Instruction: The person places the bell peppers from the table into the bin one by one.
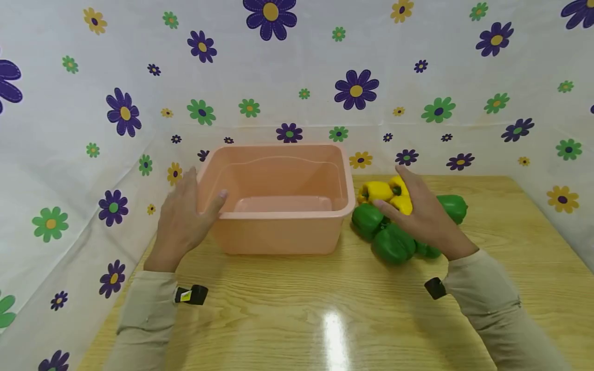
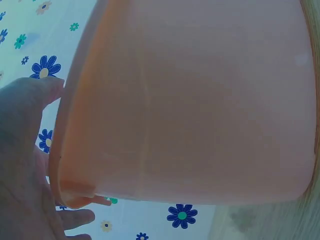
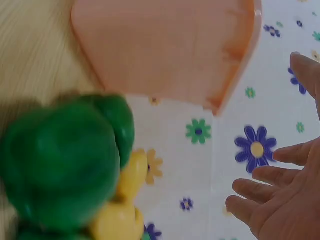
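Lower centre: light wood-grain tabletop. Hands well apart, fingers extended. Left hand at left rim of pink rectangular plastic tub, mid-frame; contact cannot be told. Right hand, empty, near glossy green bell peppers and yellow bell peppers, right of centre. Upper frame: white flower-printed cloth.

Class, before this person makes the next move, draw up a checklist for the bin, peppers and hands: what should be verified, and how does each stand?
1. Bin upright on the table: ok.
2. Green peppers and yellow peppers within view beside the bin: ok.
3. Right hand free, holding nothing: ok.
4. Left hand actually touching the bin: cannot tell.
5. Whole pepper group visible for counting: not ok; the right hand blocks part.
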Demonstrator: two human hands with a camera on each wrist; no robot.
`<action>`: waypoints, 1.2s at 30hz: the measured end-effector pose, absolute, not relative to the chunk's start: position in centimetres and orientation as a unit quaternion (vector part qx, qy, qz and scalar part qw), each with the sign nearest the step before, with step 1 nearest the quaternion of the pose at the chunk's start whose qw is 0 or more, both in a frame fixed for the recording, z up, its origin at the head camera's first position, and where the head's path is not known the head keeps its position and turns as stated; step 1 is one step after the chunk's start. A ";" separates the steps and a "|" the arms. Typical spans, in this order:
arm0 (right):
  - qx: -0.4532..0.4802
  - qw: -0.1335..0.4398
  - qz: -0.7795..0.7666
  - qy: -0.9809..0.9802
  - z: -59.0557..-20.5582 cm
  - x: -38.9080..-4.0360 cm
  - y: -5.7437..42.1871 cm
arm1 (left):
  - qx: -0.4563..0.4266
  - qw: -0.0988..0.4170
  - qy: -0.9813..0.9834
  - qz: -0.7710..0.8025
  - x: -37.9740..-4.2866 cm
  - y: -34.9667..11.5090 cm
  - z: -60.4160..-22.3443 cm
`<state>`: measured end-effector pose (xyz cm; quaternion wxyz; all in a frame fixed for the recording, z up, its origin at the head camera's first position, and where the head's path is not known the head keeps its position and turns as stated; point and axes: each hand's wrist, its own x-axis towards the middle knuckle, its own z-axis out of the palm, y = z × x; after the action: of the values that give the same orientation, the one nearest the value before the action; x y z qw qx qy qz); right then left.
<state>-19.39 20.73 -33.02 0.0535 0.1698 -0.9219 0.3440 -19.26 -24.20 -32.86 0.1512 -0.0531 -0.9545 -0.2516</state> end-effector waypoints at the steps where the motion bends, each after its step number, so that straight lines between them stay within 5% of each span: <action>1: 0.172 0.048 0.350 -0.919 -33.1 -19.5 20.2 | -0.052 0.153 -0.952 -0.260 -19.3 -24.2 -33.0; 15: 0.231 0.021 0.423 -0.876 -34.7 -20.6 14.6 | -0.066 0.145 -0.948 -0.277 -19.8 -24.2 -33.5; 36: 0.233 0.039 0.419 -0.877 -34.9 -20.9 14.9 | -0.066 0.070 -0.964 -0.248 -20.9 -23.4 -33.0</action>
<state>-20.90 14.90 -34.90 0.0390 0.2334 -0.8767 0.4189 -20.89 -23.37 -33.01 0.0702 -0.0665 -0.9640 -0.2479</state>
